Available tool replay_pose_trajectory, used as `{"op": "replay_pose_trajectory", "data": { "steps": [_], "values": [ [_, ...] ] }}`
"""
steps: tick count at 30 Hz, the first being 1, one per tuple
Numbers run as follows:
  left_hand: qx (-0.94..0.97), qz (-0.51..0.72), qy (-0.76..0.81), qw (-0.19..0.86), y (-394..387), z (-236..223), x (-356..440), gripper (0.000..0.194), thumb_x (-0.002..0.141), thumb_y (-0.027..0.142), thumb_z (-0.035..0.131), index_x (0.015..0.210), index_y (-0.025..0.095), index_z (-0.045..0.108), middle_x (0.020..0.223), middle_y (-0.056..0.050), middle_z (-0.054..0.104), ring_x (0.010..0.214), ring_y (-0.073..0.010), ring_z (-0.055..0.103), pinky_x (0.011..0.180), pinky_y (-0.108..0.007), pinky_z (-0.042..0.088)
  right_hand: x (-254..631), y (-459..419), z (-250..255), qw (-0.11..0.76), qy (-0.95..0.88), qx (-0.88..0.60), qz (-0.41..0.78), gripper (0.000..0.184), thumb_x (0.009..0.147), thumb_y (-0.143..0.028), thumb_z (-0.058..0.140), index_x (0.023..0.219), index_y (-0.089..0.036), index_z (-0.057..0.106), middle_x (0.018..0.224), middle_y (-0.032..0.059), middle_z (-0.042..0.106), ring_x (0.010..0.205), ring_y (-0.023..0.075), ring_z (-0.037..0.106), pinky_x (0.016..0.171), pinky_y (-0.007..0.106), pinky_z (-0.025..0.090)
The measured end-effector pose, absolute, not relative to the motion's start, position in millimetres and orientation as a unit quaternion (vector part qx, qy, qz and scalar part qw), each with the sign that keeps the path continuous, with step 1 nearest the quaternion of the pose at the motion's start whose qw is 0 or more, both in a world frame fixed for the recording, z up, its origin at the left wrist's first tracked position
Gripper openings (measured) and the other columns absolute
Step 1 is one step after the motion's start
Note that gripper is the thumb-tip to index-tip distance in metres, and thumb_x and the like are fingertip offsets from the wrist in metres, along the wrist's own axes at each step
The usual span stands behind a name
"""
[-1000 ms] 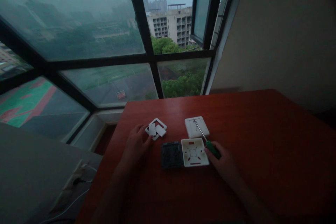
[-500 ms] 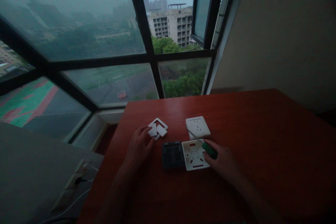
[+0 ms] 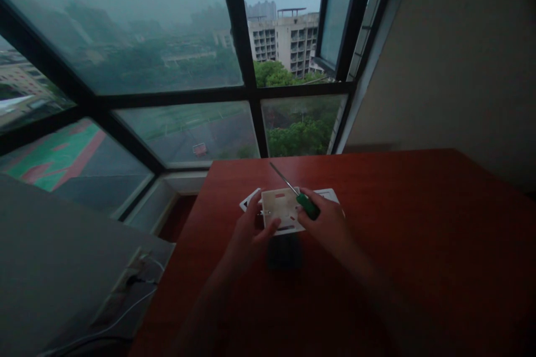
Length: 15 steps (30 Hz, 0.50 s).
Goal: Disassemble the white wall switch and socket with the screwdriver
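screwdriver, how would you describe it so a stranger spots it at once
Over the reddish table, the left hand holds a shallow white box. At its right edge, the right hand grips the screwdriver, its thin metal shaft pointing up and left. Unlike the box and dark square piece nearby, it has a green handle.

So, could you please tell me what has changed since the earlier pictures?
The white box has been lifted and carried left; the left hand, earlier at the white frame, now grips it. The right hand has moved left too, still holding the screwdriver. The dark box, white frame and partly hidden socket plate remain on the table.
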<state>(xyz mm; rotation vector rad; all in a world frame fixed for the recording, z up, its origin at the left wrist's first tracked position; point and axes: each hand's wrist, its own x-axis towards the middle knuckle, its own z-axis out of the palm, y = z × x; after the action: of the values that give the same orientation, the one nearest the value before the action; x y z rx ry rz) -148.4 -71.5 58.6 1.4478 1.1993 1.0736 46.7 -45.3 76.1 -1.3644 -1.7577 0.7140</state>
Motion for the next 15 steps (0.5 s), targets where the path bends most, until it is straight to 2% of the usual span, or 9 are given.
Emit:
{"op": "replay_pose_trajectory", "data": {
  "steps": [4, 7, 11, 15],
  "values": [
    [0.581, 0.465, 0.516, 0.423, -57.0, 56.1, -160.8, 0.058, 0.087, 0.034, 0.055, 0.139, 0.021, 0.035, 0.117, -0.011, 0.063, 0.081, -0.0187, 0.068, 0.07, -0.031, 0.058, 33.2, -38.0, 73.3, 0.403, -0.695, -0.512, 0.303, 0.039, 0.081, -0.028, 0.057, 0.118, -0.019, 0.063, 0.106, 0.0067, 0.073, 0.094, 0.0221, 0.067, 0.082, 0.033, 0.05],
    [0.584, 0.457, 0.584, 0.331, -37.6, 51.6, -195.5, 0.057, 0.087, 0.035, 0.053, 0.139, 0.018, 0.037, 0.118, -0.012, 0.063, 0.088, -0.0218, 0.068, 0.071, -0.032, 0.058, 34.2, -39.0, 69.7, 0.403, -0.693, -0.509, 0.314, 0.032, 0.084, -0.031, 0.055, 0.111, -0.02, 0.065, 0.103, 0.0062, 0.073, 0.092, 0.0215, 0.067, 0.08, 0.032, 0.05],
    [0.562, 0.339, 0.742, 0.136, -9.5, 41.5, -254.0, 0.054, 0.089, 0.031, 0.047, 0.14, 0.02, 0.036, 0.117, -0.012, 0.065, 0.091, -0.0231, 0.069, 0.073, -0.032, 0.055, 41.3, -43.7, 62.1, 0.391, -0.688, -0.518, 0.325, 0.026, 0.083, -0.029, 0.055, 0.104, -0.019, 0.067, 0.095, 0.0066, 0.073, 0.085, 0.0216, 0.067, 0.075, 0.033, 0.05],
    [0.545, 0.288, 0.78, 0.11, 8.1, 33.3, -289.5, 0.051, 0.09, 0.028, 0.046, 0.138, 0.014, 0.038, 0.115, -0.017, 0.066, 0.095, -0.03, 0.067, 0.08, -0.039, 0.051, 45.9, -47.7, 52.8, 0.371, -0.69, -0.521, 0.338, 0.025, 0.083, -0.027, 0.054, 0.103, -0.018, 0.067, 0.093, 0.0073, 0.073, 0.084, 0.0218, 0.067, 0.075, 0.033, 0.05]
  ]
}}
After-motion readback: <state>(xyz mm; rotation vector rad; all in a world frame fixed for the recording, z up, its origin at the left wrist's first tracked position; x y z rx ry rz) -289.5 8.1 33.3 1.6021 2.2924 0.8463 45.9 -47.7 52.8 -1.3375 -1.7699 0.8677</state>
